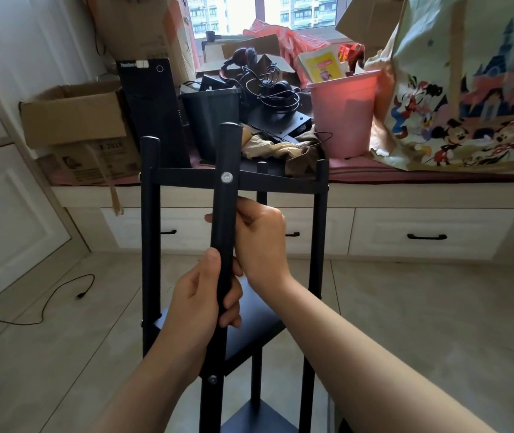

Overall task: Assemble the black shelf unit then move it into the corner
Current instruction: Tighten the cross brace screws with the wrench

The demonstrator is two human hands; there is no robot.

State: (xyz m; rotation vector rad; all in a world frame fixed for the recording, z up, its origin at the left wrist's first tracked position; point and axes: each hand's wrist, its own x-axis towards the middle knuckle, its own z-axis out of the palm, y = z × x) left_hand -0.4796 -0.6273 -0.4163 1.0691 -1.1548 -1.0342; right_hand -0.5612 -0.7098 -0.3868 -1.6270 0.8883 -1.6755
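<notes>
From the head camera, I have both hands wrapped around the near post [225,232] of the black shelf unit [280,179], left hand [205,295] low, right hand [258,239] above it. The unit stands upright on the tiled floor [421,307], close to the cluttered window bench [436,179]. Gripped by one post, it could twist or tip; the loose cable [62,292] could snag a leg.

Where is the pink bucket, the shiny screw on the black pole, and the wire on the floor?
pink bucket [343,120]: head view, on its front wall.
shiny screw [226,177]: head view, on the screw's head, upper part of the nearest pole.
wire [52,295]: head view, on its curve across the floor tiles.
</notes>
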